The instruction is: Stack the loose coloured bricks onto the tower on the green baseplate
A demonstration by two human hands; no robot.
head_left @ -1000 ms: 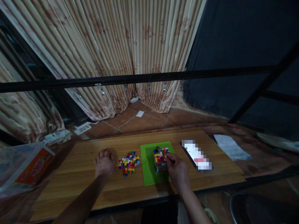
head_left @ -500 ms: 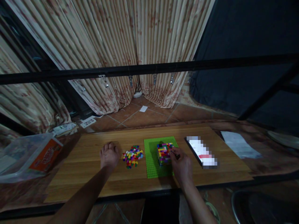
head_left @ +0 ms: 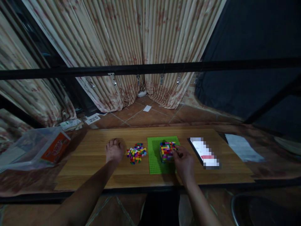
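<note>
A green baseplate [head_left: 154, 160] lies on the wooden table [head_left: 89, 163]. On it stands a block built of many-coloured small bricks [head_left: 166, 150]. My right hand [head_left: 183, 162] rests at the block's right side, fingers pinched against its top edge. A loose heap of coloured bricks [head_left: 136, 153] lies left of the plate. My left hand [head_left: 114, 150] rests on the table just left of that heap, fingers curled under, nothing visible in them.
A phone-like flat device [head_left: 204, 153] lies right of the baseplate. A clear plastic bag with an orange box [head_left: 39, 147] sits off the table's left end. A black metal bar [head_left: 150, 69] crosses the view above. A paper sheet [head_left: 243, 147] lies at the right.
The view has shifted, so everything sits slightly further right and up. My right hand stays at the brick block's right side; my left hand stays beside the heap.
</note>
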